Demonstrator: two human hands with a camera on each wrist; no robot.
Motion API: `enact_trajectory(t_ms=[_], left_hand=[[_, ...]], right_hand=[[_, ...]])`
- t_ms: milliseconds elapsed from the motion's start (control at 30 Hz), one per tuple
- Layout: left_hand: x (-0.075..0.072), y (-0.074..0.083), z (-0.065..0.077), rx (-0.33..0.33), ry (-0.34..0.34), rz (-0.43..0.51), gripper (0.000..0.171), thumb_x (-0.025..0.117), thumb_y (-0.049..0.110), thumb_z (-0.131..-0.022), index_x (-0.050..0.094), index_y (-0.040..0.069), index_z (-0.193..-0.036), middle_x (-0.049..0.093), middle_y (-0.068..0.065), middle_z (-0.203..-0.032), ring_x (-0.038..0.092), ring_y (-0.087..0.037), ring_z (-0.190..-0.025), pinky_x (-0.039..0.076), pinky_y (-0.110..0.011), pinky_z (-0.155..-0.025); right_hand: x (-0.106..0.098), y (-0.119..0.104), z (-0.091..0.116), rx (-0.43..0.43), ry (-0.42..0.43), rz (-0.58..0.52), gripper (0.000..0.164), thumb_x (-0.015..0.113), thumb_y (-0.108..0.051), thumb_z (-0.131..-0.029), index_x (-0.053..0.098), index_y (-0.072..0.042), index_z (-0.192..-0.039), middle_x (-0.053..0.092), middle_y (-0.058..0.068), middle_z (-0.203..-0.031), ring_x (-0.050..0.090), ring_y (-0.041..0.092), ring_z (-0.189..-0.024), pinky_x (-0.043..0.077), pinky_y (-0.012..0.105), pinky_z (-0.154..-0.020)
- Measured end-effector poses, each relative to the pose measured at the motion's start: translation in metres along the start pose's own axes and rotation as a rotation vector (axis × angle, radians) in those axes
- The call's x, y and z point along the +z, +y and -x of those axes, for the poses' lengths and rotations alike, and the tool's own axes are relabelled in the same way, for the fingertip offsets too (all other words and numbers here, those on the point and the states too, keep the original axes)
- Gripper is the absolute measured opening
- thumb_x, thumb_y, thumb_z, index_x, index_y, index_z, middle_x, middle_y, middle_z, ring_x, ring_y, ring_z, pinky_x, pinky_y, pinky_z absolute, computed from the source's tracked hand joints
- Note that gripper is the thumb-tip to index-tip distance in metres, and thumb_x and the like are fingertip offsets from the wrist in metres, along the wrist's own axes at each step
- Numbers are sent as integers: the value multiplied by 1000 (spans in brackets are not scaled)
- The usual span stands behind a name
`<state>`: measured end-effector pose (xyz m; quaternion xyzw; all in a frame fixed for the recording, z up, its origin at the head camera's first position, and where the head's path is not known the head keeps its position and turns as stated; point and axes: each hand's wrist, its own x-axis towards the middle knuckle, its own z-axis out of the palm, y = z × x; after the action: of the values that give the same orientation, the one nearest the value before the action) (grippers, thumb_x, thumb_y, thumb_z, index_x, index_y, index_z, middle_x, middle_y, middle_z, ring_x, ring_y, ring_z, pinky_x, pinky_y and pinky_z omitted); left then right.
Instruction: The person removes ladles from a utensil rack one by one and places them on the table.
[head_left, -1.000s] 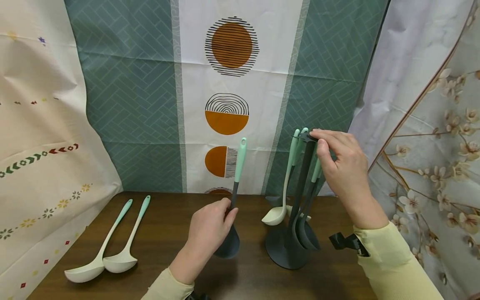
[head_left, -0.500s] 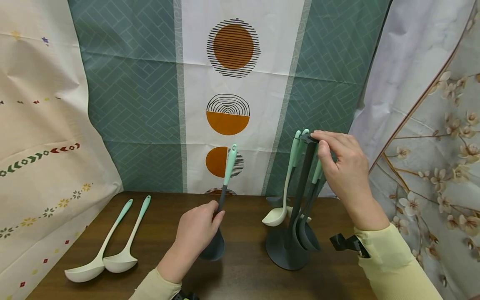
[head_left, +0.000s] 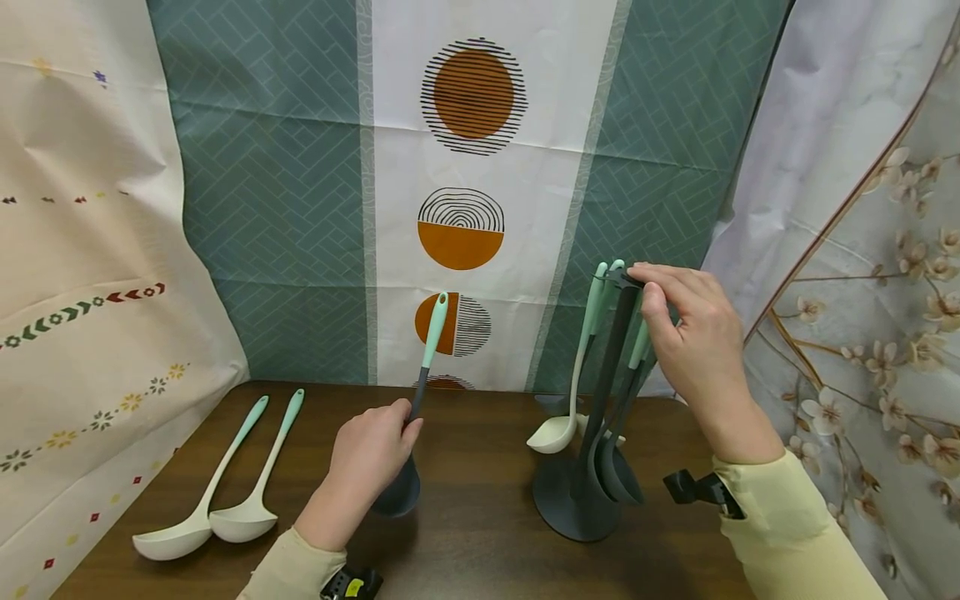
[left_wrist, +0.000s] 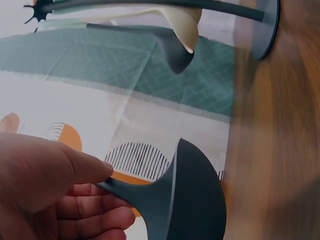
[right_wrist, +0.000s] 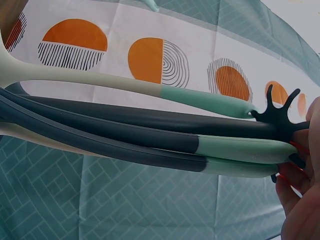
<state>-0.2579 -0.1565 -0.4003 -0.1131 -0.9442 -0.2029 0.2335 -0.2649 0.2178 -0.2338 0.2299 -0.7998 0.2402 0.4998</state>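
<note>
In the head view my left hand (head_left: 367, 454) grips a dark grey ladle (head_left: 435, 329) low on its shaft, its mint handle pointing up. The left wrist view shows the thumb and fingers pinching the shaft just above the ladle's bowl (left_wrist: 197, 195). My right hand (head_left: 697, 350) holds the top of a dark utensil stand (head_left: 573, 518), fingers over its hooked crown (right_wrist: 280, 117). Around the pole hang several mint-handled utensils, among them a cream ladle (head_left: 553, 435) and a dark ladle (head_left: 621, 477). Some hanging pieces are partly hidden behind the pole.
Two cream ladles with mint handles, one outer (head_left: 174, 540) and one inner (head_left: 243, 523), lie side by side at the left of the brown wooden table (head_left: 480, 550). Patterned cloths (head_left: 262, 208) stand behind and on both sides.
My left hand has moved left with the dark grey ladle, away from the stand. The right hand stays on the top of the stand.
</note>
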Motion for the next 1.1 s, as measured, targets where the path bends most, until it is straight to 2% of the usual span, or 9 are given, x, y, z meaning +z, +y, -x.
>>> enact_trajectory(t_ms=[467, 1100], left_hand=[[6, -23, -5, -96, -100, -18, 29, 79, 20, -104, 62, 11, -83, 50, 1, -61, 46, -19, -53, 37, -35, -50], [14, -50, -8, -181, -187, -34, 24, 77, 20, -105, 68, 8, -86, 56, -1, -66, 52, -22, -57, 44, -39, -52]], right_hand=[[-1, -1, 1, 11, -10, 5, 38, 51, -26, -115, 80, -13, -134, 77, 5, -134, 64, 34, -126, 47, 53, -99], [-1, 0, 0, 4, -6, -1, 39, 51, -28, -115, 80, -13, -135, 78, 6, -133, 64, 35, -125, 47, 51, -99]])
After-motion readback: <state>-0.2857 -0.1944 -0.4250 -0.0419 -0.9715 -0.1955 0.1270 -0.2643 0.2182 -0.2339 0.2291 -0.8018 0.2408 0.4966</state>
